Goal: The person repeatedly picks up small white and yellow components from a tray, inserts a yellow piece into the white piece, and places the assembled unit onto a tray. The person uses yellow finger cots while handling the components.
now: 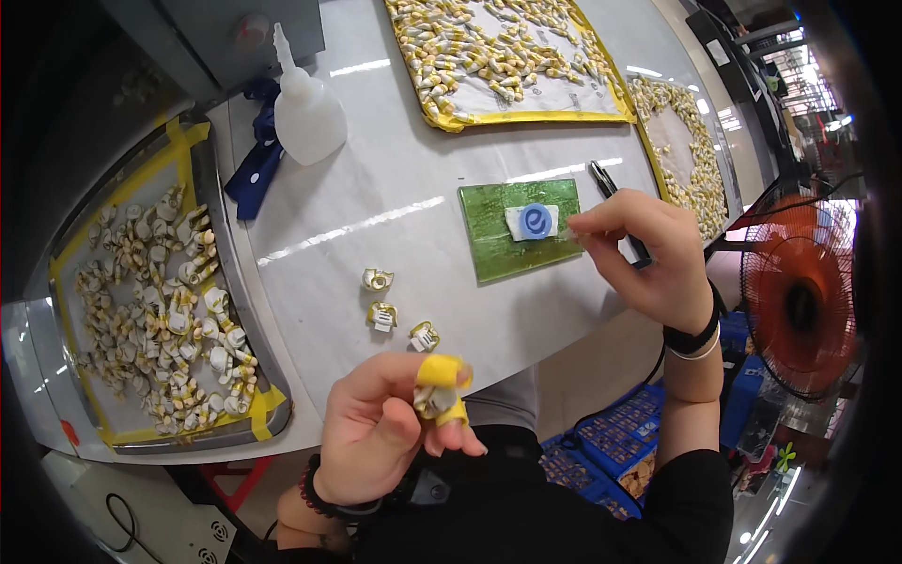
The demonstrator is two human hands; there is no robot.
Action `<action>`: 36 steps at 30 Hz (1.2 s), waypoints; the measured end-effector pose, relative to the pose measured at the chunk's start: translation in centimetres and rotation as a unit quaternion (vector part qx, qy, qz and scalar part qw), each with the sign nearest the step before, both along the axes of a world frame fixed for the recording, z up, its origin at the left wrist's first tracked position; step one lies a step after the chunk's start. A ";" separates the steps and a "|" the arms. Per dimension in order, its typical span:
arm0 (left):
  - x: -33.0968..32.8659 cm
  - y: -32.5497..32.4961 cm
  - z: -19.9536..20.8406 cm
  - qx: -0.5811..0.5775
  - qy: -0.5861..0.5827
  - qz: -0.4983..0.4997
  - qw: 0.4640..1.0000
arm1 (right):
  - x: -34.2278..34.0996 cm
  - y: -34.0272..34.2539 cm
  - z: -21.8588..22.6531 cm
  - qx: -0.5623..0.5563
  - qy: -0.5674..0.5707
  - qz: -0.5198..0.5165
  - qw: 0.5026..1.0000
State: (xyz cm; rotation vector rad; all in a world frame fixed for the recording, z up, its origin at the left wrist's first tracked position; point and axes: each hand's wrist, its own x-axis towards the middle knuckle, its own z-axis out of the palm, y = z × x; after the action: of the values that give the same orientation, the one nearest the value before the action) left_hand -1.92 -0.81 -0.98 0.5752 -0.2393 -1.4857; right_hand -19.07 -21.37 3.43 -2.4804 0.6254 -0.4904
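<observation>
Near the table's front edge, my left hand [381, 428] is closed around a small grey-white piece [434, 402]. Yellow tape wraps two of its fingers. My right hand [653, 249] is pinched at the right edge of a green plate [489, 258]; whatever its fingertips hold is too small to make out. A blue round cap [536, 221] sits on a white pad [513, 226] upon that plate. Partly behind my right hand lies a slim black tool [601, 179]. Three small white-and-yellow pieces [382, 317] stand on the table beyond my left hand.
A tray of many pieces [80, 399] is at the left. Yellow-edged trays [526, 120] lie at the back and back right. A white squeeze bottle [310, 117] stands beside a navy blue object [254, 179]. An orange fan [799, 291] and blue crates [615, 423] are to the right.
</observation>
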 end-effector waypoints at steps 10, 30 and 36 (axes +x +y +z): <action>-0.3 0.3 1.2 0.094 -0.204 0.057 0.973 | 0.5 -0.7 -0.9 -0.132 0.060 0.047 0.988; 0.4 -1.0 0.7 0.109 -0.100 -0.144 0.978 | 4.0 4.2 1.5 0.080 -0.180 0.129 0.972; 1.1 -1.1 -0.7 -0.007 0.065 -0.244 0.968 | 4.9 4.0 0.5 0.100 -0.203 0.209 0.951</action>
State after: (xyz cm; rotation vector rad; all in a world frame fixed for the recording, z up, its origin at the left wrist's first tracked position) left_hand -0.80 -1.90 -1.68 0.4199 -0.3018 -1.9888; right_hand -14.21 -17.36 3.91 -2.1437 -0.0183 -0.7003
